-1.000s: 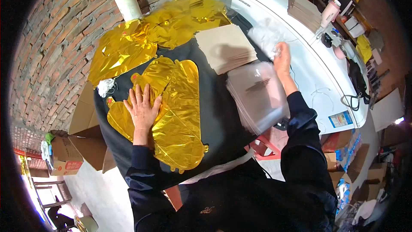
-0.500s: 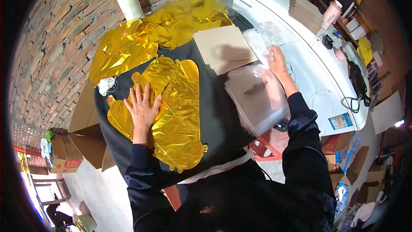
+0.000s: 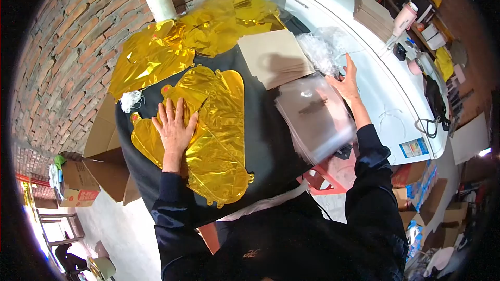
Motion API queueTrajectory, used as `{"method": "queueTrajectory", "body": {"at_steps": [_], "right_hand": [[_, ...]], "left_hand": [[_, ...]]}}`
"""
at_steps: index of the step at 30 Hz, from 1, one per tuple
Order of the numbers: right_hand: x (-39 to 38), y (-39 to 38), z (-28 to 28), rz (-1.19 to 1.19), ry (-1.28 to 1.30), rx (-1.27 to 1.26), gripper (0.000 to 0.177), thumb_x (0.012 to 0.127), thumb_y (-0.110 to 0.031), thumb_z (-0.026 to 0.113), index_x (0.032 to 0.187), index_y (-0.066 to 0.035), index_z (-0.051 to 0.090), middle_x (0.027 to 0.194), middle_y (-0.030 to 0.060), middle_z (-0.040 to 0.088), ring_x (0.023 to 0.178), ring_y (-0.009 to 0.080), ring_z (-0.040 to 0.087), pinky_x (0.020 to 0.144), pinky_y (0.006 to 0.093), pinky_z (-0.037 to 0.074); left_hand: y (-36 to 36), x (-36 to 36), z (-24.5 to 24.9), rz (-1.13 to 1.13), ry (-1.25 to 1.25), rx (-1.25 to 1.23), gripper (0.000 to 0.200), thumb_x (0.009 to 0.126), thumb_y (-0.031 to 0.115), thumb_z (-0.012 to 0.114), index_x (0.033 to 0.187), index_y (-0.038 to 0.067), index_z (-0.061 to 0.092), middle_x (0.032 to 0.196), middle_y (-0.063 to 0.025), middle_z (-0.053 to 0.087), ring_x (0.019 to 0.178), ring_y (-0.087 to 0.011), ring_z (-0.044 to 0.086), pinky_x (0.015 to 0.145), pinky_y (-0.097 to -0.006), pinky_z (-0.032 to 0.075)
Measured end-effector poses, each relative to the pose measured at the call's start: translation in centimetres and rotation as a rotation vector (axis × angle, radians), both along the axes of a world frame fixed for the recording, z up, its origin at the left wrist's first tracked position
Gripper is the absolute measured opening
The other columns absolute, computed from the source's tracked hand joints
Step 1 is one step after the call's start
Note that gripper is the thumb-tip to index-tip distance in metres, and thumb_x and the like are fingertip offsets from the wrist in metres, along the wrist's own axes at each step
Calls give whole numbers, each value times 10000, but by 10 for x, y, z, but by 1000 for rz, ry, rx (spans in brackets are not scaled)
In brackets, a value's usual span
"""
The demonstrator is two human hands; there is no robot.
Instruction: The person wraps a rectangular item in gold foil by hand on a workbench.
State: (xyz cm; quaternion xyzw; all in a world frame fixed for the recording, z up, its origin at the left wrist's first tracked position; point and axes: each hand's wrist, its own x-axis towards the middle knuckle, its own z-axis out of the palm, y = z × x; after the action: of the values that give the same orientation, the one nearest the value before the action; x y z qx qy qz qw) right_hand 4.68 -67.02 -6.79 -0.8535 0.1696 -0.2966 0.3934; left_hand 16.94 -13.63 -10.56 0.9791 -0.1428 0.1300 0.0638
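Observation:
My left hand (image 3: 176, 129) lies flat with fingers spread on a gold foil balloon (image 3: 221, 140), uninflated, on the black-covered table (image 3: 268, 140). My right hand (image 3: 348, 84) is open, thumb and fingers apart, beside a crumpled heap of clear plastic (image 3: 319, 52). Below it lies a stack of clear plastic bags (image 3: 315, 119). Left of the plastic heap sits a stack of beige card sheets (image 3: 273, 58). More flat gold foil balloons (image 3: 151, 57) cover the table's far side.
A white appliance (image 3: 383, 93) stands at the right, bearing cardboard pieces (image 3: 373, 18) and a pink bottle (image 3: 405, 18). White string (image 3: 130, 101) lies at the table's left edge. An open cardboard box (image 3: 107, 171) is below it. A red stool (image 3: 333, 177) is under the table's right side.
My right hand has let go of the clear plastic and moved slightly right, its fingers opening. My left hand stays flat on the foil balloon.

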Motion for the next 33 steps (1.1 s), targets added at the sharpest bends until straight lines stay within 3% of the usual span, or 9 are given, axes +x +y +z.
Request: {"method": "queueTrajectory", "body": {"at_steps": [3, 7, 9, 13, 15, 21, 22, 29, 33], "right_hand": [[0, 2, 1, -58, -71, -276, 1069, 750, -231, 899, 1594, -65, 264, 1595, 211, 277, 1483, 382, 298, 1231, 459, 294], [-12, 82, 62, 40, -192, -605, 901, 758, -102, 840, 1535, -64, 387, 1576, 219, 338, 1478, 418, 312, 1211, 486, 315], [-13, 125, 83, 256, -264, -775, 749, 756, -55, 787, 1448, -52, 504, 1498, 183, 466, 1408, 417, 424, 1182, 503, 353], [-10, 226, 67, 815, -271, -864, 634, 760, -117, 777, 1360, -54, 583, 1453, 154, 529, 1380, 365, 479, 1178, 504, 364], [-18, 272, 44, 948, -282, -938, 609, 780, -171, 786, 1346, -48, 601, 1447, 154, 540, 1380, 345, 484, 1181, 523, 356], [-61, 335, 11, 1201, -8, -746, 694, 807, -405, 777, 1401, -94, 595, 1523, 143, 495, 1459, 342, 400, 1204, 572, 294], [-67, 338, 1, 1190, 27, -757, 762, 789, -438, 781, 1459, -148, 562, 1555, 140, 456, 1480, 345, 367, 1205, 578, 267], [-81, 336, -21, 1156, 81, -792, 841, 783, -498, 772, 1521, -198, 503, 1600, 132, 416, 1510, 360, 324, 1218, 597, 216], [-83, 338, -22, 1140, 84, -780, 780, 826, -502, 747, 1499, -178, 525, 1593, 126, 420, 1508, 362, 318, 1230, 614, 182]], "left_hand": [[0, 1, 0, -15, -29, -19, 731, 962, 648, 520, 1555, 225, 455, 1645, -147, 352, 1559, -375, 204, 1214, -672, 95], [0, 0, -2, -17, -63, 3, 711, 980, 644, 500, 1551, 222, 458, 1626, -155, 376, 1537, -387, 245, 1198, -666, 131], [1, 0, -3, -23, -83, -12, 711, 977, 651, 497, 1546, 227, 462, 1618, -156, 390, 1532, -394, 254, 1189, -672, 145], [0, 0, -3, -21, -91, -22, 715, 973, 663, 491, 1551, 243, 454, 1619, -150, 387, 1534, -396, 250, 1179, -683, 154], [1, 1, -5, -23, -108, -28, 721, 970, 674, 485, 1555, 253, 447, 1621, -147, 385, 1536, -399, 246, 1176, -689, 155], [1, 2, -13, -27, -189, -66, 749, 964, 704, 471, 1566, 259, 432, 1641, -143, 349, 1545, -400, 219, 1173, -713, 153], [1, 4, -12, -31, -209, -69, 750, 964, 704, 472, 1566, 258, 432, 1643, -143, 345, 1545, -401, 217, 1171, -717, 156], [4, 9, -17, -64, -282, -127, 743, 977, 701, 446, 1514, 192, 505, 1591, -181, 416, 1518, -422, 261, 1174, -688, 184], [6, 15, -16, -69, -181, -351, 665, 994, 620, 496, 1493, 182, 529, 1567, -189, 435, 1518, -426, 254, 1210, -654, 141]]}}
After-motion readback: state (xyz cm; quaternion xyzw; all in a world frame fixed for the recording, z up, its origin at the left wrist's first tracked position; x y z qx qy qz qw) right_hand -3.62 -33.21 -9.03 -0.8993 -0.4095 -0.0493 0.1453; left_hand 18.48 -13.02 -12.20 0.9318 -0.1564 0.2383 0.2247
